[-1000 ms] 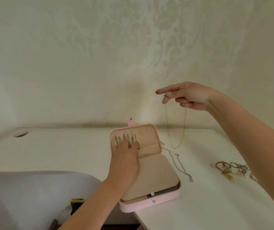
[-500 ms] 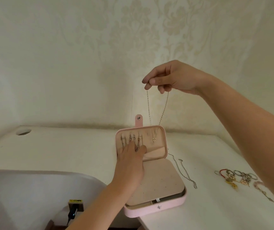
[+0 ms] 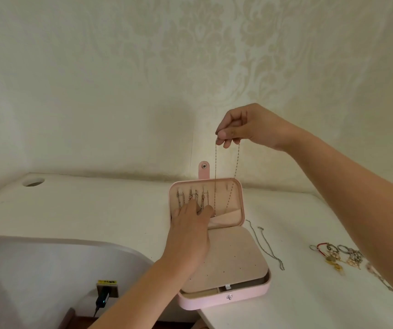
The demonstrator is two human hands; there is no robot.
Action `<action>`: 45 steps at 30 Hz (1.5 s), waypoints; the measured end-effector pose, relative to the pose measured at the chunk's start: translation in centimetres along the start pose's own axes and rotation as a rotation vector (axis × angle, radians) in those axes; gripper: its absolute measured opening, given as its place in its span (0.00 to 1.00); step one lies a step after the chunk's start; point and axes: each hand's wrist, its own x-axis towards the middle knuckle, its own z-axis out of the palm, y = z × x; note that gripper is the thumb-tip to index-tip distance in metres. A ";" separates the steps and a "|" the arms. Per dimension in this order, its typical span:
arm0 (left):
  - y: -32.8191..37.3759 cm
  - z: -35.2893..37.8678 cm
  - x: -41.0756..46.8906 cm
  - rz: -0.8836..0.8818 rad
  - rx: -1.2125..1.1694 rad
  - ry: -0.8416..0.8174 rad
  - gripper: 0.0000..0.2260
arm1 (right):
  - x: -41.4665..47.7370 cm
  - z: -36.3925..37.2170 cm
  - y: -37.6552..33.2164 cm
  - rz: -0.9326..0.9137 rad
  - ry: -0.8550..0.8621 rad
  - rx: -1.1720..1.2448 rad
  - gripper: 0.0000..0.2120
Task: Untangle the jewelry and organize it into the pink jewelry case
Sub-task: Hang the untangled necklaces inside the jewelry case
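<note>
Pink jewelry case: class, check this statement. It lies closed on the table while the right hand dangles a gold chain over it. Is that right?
No. The head view shows the pink jewelry case open, not closed. The right hand does dangle the gold chain over it.

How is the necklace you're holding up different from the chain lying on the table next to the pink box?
The held necklace hangs in a loop from the right hand; the table chain lies slack on the table, untouched. The held necklace looks gold; the table chain looks silvery. The held necklace dangles before the lid of the pink case; the table chain lies beside the case. Both are thin chains.
</note>
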 end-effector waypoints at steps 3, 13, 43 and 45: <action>0.2 -0.1 -0.1 0.014 0.010 -0.012 0.14 | -0.3 1.1 0.9 -0.007 0.068 -0.052 0.02; 0.0 0.2 0.0 -0.009 -0.023 -0.023 0.14 | -3.0 5.9 4.8 -0.024 0.121 -0.201 0.06; -0.3 0.5 0.0 0.013 -0.010 0.006 0.15 | -3.7 7.2 7.8 -0.232 0.316 -0.468 0.06; -0.2 0.4 0.0 0.016 -0.010 0.015 0.16 | -3.7 7.0 7.7 -0.150 0.304 -0.439 0.15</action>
